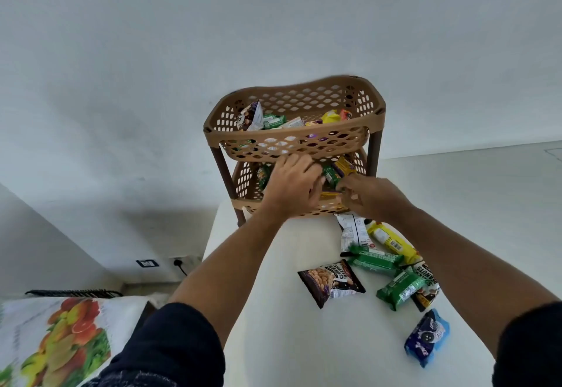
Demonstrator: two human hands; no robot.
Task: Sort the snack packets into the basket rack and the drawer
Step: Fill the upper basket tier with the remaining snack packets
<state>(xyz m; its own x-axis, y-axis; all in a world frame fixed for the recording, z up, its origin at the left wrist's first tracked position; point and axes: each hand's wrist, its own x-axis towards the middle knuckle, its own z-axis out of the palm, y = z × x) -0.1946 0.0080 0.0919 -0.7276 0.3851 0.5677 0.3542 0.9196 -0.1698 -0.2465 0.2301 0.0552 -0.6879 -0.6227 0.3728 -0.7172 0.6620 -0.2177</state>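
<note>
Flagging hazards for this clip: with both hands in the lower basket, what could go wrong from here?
The rack stands close to the table's back left corner, so a push from the left hand or right hand might shift it off. The blue packet lies near the right arm and could get swept away.

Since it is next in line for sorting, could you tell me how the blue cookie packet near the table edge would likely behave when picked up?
The blue cookie packet looks puffy and crinkled, so it is probably light and would give under the fingers. Its glossy film may be slightly slippery. It lies flat on the white table, so it is unlikely to roll.
</note>
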